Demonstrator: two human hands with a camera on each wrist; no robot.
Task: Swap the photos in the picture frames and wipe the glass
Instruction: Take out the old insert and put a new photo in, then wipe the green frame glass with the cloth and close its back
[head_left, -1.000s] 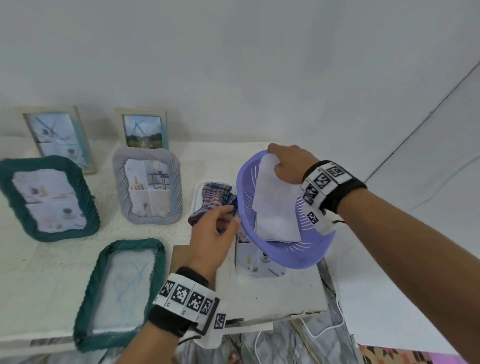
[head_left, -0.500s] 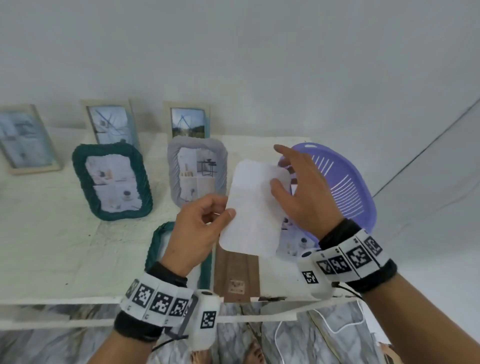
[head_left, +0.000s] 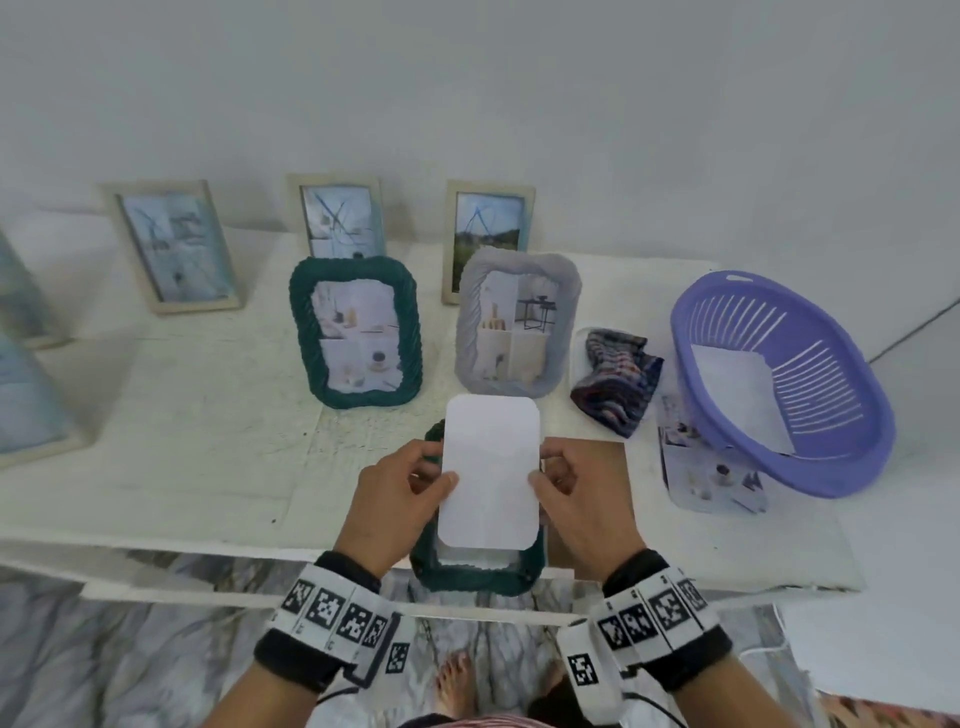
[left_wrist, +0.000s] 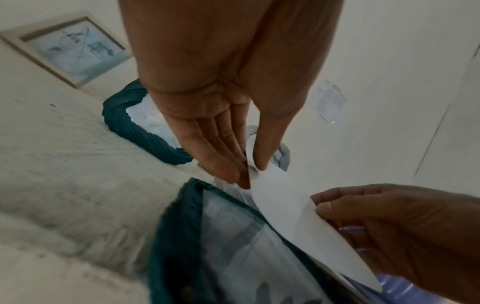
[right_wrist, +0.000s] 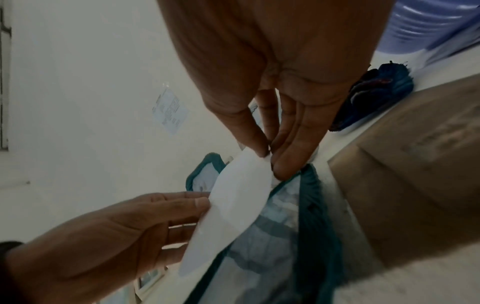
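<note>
head | both hands, left hand (head_left: 400, 499) and right hand (head_left: 576, 499), pinch the white photo (head_left: 488, 467) by its edges over the open green frame (head_left: 478, 574) | next: lower it square into the recess

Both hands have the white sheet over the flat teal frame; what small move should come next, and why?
Probably lower the white sheet flat into the opening of the lying teal frame. The left hand and right hand pinch its side edges, and it hangs just above that frame, roughly lined up with it, rounded corners matching.
</note>
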